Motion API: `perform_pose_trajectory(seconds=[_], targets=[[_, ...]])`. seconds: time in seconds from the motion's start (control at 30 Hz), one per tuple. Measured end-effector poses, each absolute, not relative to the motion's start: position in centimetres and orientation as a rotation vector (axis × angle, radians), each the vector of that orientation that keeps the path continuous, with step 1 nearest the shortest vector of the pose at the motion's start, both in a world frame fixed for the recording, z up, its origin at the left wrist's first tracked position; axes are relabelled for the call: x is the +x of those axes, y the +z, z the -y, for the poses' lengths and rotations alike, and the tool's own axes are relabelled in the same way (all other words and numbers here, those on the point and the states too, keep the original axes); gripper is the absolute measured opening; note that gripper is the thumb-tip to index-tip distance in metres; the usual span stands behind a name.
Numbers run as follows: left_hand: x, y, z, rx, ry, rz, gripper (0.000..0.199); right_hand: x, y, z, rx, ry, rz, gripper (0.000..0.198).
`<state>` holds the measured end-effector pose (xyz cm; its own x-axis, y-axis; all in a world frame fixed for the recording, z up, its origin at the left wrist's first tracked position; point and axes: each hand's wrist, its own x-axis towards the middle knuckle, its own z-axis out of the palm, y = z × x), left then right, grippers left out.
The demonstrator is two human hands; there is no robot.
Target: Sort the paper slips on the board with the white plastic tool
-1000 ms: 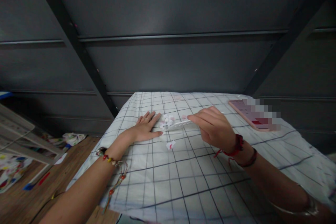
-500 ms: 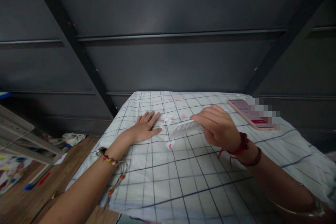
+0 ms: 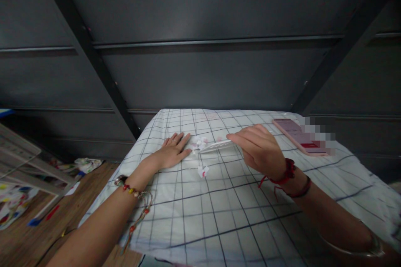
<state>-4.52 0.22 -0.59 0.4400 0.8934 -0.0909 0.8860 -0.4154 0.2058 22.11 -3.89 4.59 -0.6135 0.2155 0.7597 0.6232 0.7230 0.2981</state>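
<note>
My right hand point(image 3: 258, 148) pinches one end of a thin, flat white piece point(image 3: 216, 145), seen nearly edge-on. Its kind is hard to make out. The far end points left, towards my left hand point(image 3: 173, 150), which lies palm down with fingers spread on the checked cloth point(image 3: 232, 221). Close to my left fingertips are some small white paper-like scraps point(image 3: 200, 142), partly behind the white piece. Nearer to me lies a small white scrap point(image 3: 203, 171) with a red-pink mark.
A phone in a pink case point(image 3: 299, 137) lies at the table's right rear. Dark panels point(image 3: 200, 79) rise behind the table. On the left, a pale rack point(image 3: 28, 162) stands on the wooden floor point(image 3: 90, 187), near a crumpled bag point(image 3: 88, 165).
The white piece has tilted from showing its ribbed face to nearly edge-on, in my right hand's pinch. My left hand has barely moved.
</note>
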Motion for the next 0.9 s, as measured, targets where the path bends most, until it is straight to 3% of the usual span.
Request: perform_pose_trajectory(seconds=[0.67,0.9], targets=[[-4.4,-0.9,-0.4,2.483,0.051,-1.557,0.065,21.3,4.1,4.0,-0.630,-0.768,2.314,0.028],[-4.3,-0.6,-0.2,2.488,-0.013,-1.555,0.079,22.1,5.2,4.3,-0.604,-0.770,2.307,0.030]])
